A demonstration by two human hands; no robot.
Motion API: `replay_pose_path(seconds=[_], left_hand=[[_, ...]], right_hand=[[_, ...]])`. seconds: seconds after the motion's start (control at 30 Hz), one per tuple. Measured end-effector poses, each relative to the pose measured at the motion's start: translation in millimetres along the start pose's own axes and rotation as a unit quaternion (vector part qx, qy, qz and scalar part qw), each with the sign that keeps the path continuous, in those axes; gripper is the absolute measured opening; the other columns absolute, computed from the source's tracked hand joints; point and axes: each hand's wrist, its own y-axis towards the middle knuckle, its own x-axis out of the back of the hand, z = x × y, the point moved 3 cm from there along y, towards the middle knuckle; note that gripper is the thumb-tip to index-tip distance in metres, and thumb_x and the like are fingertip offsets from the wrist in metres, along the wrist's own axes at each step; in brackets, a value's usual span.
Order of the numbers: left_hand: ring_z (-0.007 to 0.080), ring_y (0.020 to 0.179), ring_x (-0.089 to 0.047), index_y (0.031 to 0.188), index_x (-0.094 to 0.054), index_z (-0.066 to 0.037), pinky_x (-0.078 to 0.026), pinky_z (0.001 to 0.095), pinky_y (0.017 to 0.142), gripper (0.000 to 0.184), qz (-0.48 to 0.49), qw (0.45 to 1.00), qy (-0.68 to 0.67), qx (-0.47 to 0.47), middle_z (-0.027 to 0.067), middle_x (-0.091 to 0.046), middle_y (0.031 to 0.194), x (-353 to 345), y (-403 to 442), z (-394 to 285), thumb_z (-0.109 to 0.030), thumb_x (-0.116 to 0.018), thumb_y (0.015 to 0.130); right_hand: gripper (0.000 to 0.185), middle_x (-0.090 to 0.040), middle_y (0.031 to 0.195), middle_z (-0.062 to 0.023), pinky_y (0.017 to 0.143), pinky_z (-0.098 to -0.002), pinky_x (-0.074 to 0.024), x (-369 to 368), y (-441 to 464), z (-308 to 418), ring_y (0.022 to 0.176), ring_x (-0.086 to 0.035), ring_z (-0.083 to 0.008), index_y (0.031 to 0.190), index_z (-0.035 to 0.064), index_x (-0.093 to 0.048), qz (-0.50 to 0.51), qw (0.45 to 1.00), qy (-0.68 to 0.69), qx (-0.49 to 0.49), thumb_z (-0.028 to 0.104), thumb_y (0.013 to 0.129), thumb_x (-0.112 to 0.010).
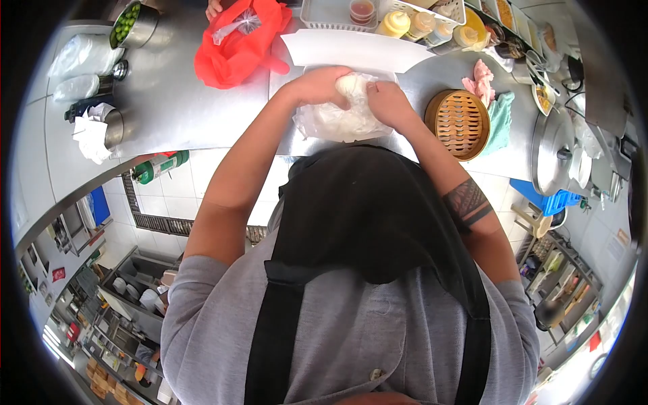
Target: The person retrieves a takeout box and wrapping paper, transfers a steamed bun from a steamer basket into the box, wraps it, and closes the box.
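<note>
Over the steel counter my left hand (322,88) curves around a round white bun (350,88), thumb on the near side and fingers on the far side. My right hand (389,105) is closed just right of the bun, its fingertips pinching the edge of a clear plastic bag. That crumpled plastic bag (341,123) spreads below both hands, with white contents showing through; I cannot make out how many pieces. Directly behind the hands stands an open white carton (358,51), its lid raised and its inside mostly covered by the bag.
Left of the carton lies a red bag (233,47) with clear plastic in it; another person's fingers (213,8) show beside it. To the right are a bamboo steamer (461,125), a green cloth (500,121) and a large pot lid (550,152). Sauce bottles (395,24) line the back.
</note>
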Motion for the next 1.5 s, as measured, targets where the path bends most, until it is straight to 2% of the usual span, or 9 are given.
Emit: replay_pose_path(seconds=[0.23, 0.33, 0.43, 0.5, 0.63, 0.83, 0.93, 1.1, 1.5], left_hand=[[0.0308, 0.122, -0.062, 0.136, -0.059, -0.002, -0.049, 0.0392, 0.104, 0.065, -0.083, 0.989, 0.124, -0.016, 0.0178, -0.065, 0.130, -5.2, -17.8, -21.6, -0.011, -0.081, 0.076], [0.0330, 0.127, -0.060, 0.139, -0.057, 0.000, -0.048, 0.0407, 0.107, 0.063, -0.218, 0.943, 0.249, -0.003, 0.0191, -0.062, 0.137, -14.7, -54.9, -37.0, -0.013, -0.077, 0.081], [0.0350, 0.136, -0.054, 0.147, -0.048, 0.003, -0.043, 0.0412, 0.114, 0.066, -0.331, 0.937, 0.114, 0.018, 0.0228, -0.054, 0.147, -42.2, -105.8, -50.4, -0.016, -0.073, 0.088], [0.0377, 0.142, -0.049, 0.153, -0.038, 0.005, -0.041, 0.0424, 0.117, 0.072, -0.272, 0.939, -0.193, 0.085, 0.0275, -0.046, 0.153, -76.3, -120.6, -54.1, -0.017, -0.071, 0.092], [0.0386, 0.147, -0.042, 0.157, -0.029, 0.007, -0.038, 0.0424, 0.120, 0.077, -0.278, 0.921, -0.249, 0.109, 0.0304, -0.040, 0.156, -93.2, -122.2, -49.0, -0.017, -0.069, 0.095], [0.0377, 0.133, -0.052, 0.148, -0.042, 0.003, -0.042, 0.0431, 0.113, 0.067, -0.381, 0.896, -0.206, 0.098, 0.0289, -0.050, 0.142, -112.7, -136.9, -51.4, -0.012, -0.072, 0.090], [0.0359, 0.118, -0.058, 0.123, -0.058, -0.003, -0.049, 0.0440, 0.099, 0.046, -0.666, 0.732, 0.120, 0.078, 0.0195, -0.059, 0.123, -113.1, -145.6, -55.7, -0.003, -0.076, 0.081], [0.0384, 0.121, -0.059, 0.132, -0.054, -0.001, -0.050, 0.0441, 0.101, 0.048, -0.547, 0.828, 0.116, -0.044, 0.0248, -0.058, 0.132, -131.5, -118.8, -46.2, -0.006, -0.071, 0.087], [0.0417, 0.135, -0.054, 0.155, -0.035, 0.004, -0.047, 0.0442, 0.111, 0.072, -0.515, 0.829, -0.174, 0.131, 0.0269, -0.045, 0.154, -126.4, -92.6, -30.9, -0.014, -0.065, 0.092]], right_hand=[[0.031, -0.064, 0.118, -0.0361, 0.094, -0.0496, -0.0523, 14.6, -27.9, 17.3, 0.110, -0.064, -0.0480, 0.119, -0.0052, -0.060, -0.052, 0.997, -0.007, -0.060, 0.019, 0.102, -0.051], [0.026, -0.063, 0.125, -0.0318, 0.093, -0.0490, -0.0529, 19.4, -33.4, 21.1, 0.112, -0.064, -0.0455, 0.116, -0.0039, -0.060, -0.085, 0.986, -0.143, 0.028, 0.012, 0.097, -0.056], [0.028, -0.063, 0.130, -0.0258, 0.095, -0.0476, -0.0529, 27.8, -21.8, 35.5, 0.116, -0.063, -0.0423, 0.120, -0.0022, -0.061, -0.176, 0.950, -0.107, 0.233, 0.006, 0.093, -0.058], [0.035, -0.064, 0.130, -0.0219, 0.099, -0.0463, -0.0516, 17.1, 5.1, 49.7, 0.119, -0.061, -0.0406, 0.124, -0.0007, -0.061, -0.107, 0.913, 0.019, 0.393, 0.000, 0.090, -0.058], [0.038, -0.065, 0.128, -0.0228, 0.103, -0.0459, -0.0494, -11.2, 44.5, 77.5, 0.120, -0.061, -0.0403, 0.128, -0.0009, -0.060, 0.014, 0.922, -0.046, 0.384, 0.000, 0.089, -0.058], [0.043, -0.066, 0.125, -0.0230, 0.103, -0.0461, -0.0485, -18.5, 63.3, 89.4, 0.121, -0.061, -0.0394, 0.130, -0.0005, -0.057, 0.147, 0.915, -0.186, 0.326, 0.007, 0.088, -0.063], [0.041, -0.067, 0.123, -0.0233, 0.100, -0.0455, -0.0492, -18.6, 65.3, 91.7, 0.118, -0.062, -0.0393, 0.127, 0.0011, -0.060, 0.196, 0.912, -0.186, 0.309, 0.011, 0.088, -0.064], [0.033, -0.071, 0.107, -0.0239, 0.089, -0.0463, -0.0532, -27.9, 78.6, 99.4, 0.105, -0.067, -0.0381, 0.102, -0.0005, -0.072, 0.248, 0.835, -0.344, 0.351, 0.016, 0.076, -0.059], [0.035, -0.058, 0.090, -0.0097, 0.075, -0.0385, -0.0463, -7.8, 84.1, 92.4, 0.087, -0.055, -0.0240, 0.098, 0.0023, -0.063, 0.346, 0.883, -0.212, 0.234, 0.013, 0.065, -0.068]])
